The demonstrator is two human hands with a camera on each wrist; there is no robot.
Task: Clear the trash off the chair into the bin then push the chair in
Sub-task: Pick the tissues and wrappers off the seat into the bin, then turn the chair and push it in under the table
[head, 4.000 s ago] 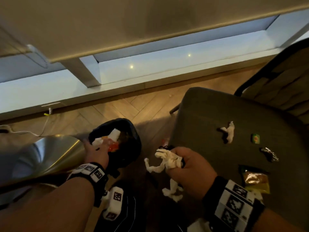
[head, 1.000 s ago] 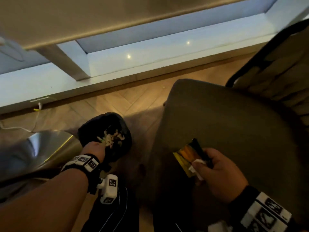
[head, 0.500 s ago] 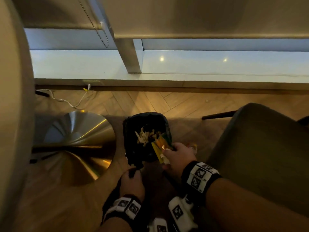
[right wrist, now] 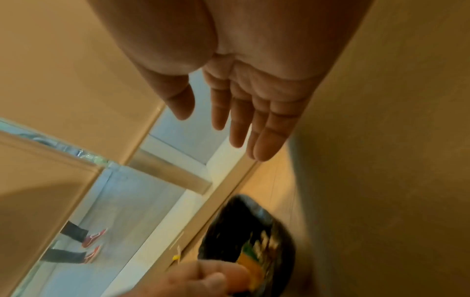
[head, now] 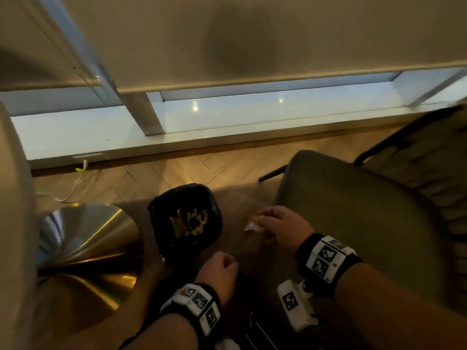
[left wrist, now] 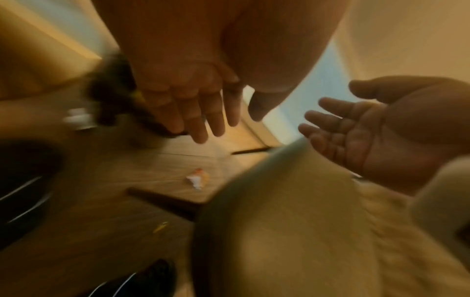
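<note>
- While your right hand (head: 280, 226) hangs over the floor just off the front left corner of the chair (head: 353, 210), its fingers (right wrist: 241, 124) are stretched out straight and the palm is bare; it holds nothing.
- Your left hand (head: 217, 271) sits lower, near the closer rim of the bin (head: 161, 238). Its wrist view shows the fingers (left wrist: 201, 120) extended and close together, gripping nothing, though from the head view they look loosely bent.
- Trash is in the bin: pale crumpled bits and a yellow wrapper (head: 188, 222) lie inside the black liner. The bin stands on the wooden floor (head: 177, 170), between the gold table base (head: 83, 236) and the chair.
- One small crumpled scrap (head: 251, 226), white with some orange, lies on the floor between the bin and the chair's front left corner, just beside your right fingertips in the head view. The left wrist view shows it flat on the boards, with neither hand touching it.
- A thin yellow sliver (left wrist: 160, 227) lies on the floor nearer you, close to the seat's front edge.
- Motion blur smears both wrist views.
</note>
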